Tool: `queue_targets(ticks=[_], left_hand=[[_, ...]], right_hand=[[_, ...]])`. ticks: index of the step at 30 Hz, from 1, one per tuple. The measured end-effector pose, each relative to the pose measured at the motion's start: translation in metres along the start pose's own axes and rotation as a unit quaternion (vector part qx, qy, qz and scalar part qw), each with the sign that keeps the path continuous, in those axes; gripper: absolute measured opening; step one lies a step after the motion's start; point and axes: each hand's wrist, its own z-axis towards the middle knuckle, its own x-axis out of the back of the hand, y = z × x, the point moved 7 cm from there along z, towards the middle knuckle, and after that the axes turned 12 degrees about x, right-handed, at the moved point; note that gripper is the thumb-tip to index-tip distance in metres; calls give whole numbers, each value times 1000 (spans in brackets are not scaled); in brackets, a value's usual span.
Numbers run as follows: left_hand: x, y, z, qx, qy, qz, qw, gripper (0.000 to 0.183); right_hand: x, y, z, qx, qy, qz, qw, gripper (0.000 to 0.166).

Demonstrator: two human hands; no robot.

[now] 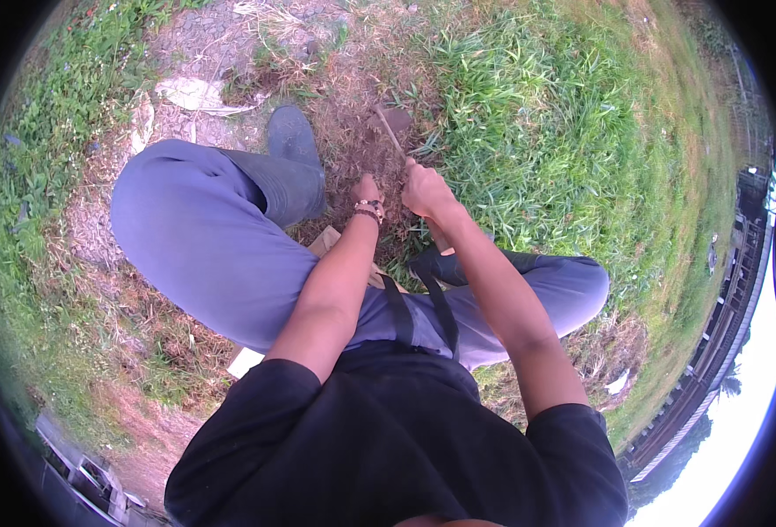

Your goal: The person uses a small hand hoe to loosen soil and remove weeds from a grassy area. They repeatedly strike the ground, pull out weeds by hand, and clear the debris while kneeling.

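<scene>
My right hand (427,190) is closed around the wooden handle (440,238) of a short hand tool, probably a hand hoe. Its thin shank (392,135) slants forward from my fist. A flat brownish patch (397,119) beside the shank's far end looks like its blade, though soil colour blurs the outline. Just left of that fist, my left hand (367,190), with bracelets at the wrist, is low over the bare soil (348,141). Its fingers are curled and partly hidden, so I cannot tell whether they pinch anything.
Thick green grass (526,125) borders the soil on the right. My rubber boot (292,148) stands left of my hands. A pale torn sheet (197,95) lies beyond it. Pieces of wood (324,241) show under my thigh. A long dark structure (704,349) runs along the far right.
</scene>
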Motion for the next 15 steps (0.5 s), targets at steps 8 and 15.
queue_targets(ticks=[8, 15], left_hand=[[16, 3, 16, -1, 10, -40, 999, 59], [1, -4, 40, 22, -40, -50, 998, 53]], right_hand=[[68, -42, 1, 5, 97, 149, 984, 48], [-17, 8, -22, -19, -59, 18, 998, 42]])
